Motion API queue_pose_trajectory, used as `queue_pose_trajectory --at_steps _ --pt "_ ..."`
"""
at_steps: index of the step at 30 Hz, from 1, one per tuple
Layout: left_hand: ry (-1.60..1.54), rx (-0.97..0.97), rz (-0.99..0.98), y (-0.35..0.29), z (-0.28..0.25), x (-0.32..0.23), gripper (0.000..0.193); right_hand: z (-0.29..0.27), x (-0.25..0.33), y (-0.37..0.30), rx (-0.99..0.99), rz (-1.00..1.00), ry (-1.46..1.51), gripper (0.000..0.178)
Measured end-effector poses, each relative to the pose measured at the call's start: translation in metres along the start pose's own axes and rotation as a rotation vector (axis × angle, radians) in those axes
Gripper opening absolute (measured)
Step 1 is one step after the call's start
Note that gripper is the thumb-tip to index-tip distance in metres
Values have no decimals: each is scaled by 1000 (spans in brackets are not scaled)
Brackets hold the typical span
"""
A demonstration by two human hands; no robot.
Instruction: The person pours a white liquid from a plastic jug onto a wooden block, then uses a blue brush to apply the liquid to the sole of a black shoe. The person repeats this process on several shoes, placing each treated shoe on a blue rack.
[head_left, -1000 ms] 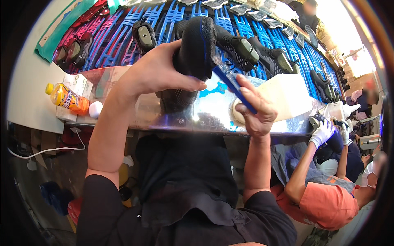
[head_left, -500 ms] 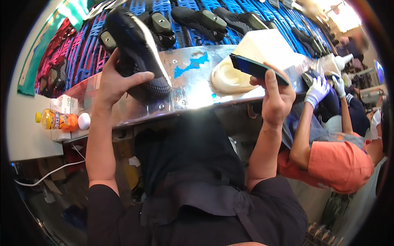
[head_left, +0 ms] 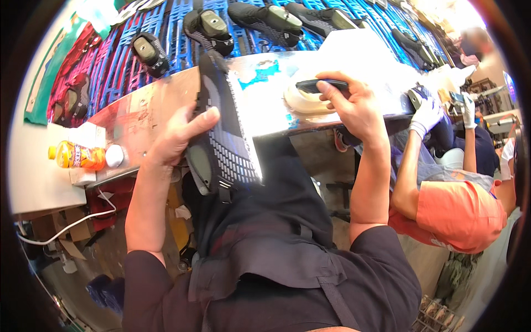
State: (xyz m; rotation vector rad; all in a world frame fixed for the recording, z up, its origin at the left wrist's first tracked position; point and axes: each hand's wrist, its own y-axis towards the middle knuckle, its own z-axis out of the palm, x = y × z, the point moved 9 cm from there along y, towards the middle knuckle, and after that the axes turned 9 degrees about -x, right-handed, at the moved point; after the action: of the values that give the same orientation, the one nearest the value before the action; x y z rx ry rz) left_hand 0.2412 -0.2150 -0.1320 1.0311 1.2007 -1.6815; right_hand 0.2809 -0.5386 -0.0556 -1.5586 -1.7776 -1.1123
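My left hand (head_left: 182, 135) is closed around a black knit shoe (head_left: 224, 124) with grey patterning, tilted over the bench's front edge. Its toe points away, its heel toward me, and the long pale edge on its right side glares in the light. In my right hand (head_left: 357, 108) is a flat dark-handled brush (head_left: 321, 86), pinched between thumb and fingers. The brush's end is over the mouth of a cream plastic container (head_left: 293, 102); I cannot tell whether it touches what is inside.
Several black shoes (head_left: 265, 22) lie on a blue slatted rack (head_left: 171, 27) behind the metal bench (head_left: 160, 105). An orange drink bottle (head_left: 77, 155) lies on a white box at left. To the right, a person in an orange shirt (head_left: 456, 213) works in white gloves (head_left: 428, 117).
The shoe has come down toward me and turned, showing its patterned side. My right hand has lowered the brush from above the bench to the container's mouth.
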Motion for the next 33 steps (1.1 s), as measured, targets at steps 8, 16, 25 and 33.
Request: queue_pose_trajectory --at_steps 8,16,25,33 --pt "62 61 -86 -9 14 -5 77 13 -40 -21 -208 424 727 30" --pt "51 69 -13 -23 27 -17 76 71 36 -32 -37 161 957 48" --pt "13 42 -19 -33 15 -13 86 42 84 -135 38 -716 327 42" --pt "256 96 64 -44 25 -26 92 -7 80 -67 -165 -330 490 27"
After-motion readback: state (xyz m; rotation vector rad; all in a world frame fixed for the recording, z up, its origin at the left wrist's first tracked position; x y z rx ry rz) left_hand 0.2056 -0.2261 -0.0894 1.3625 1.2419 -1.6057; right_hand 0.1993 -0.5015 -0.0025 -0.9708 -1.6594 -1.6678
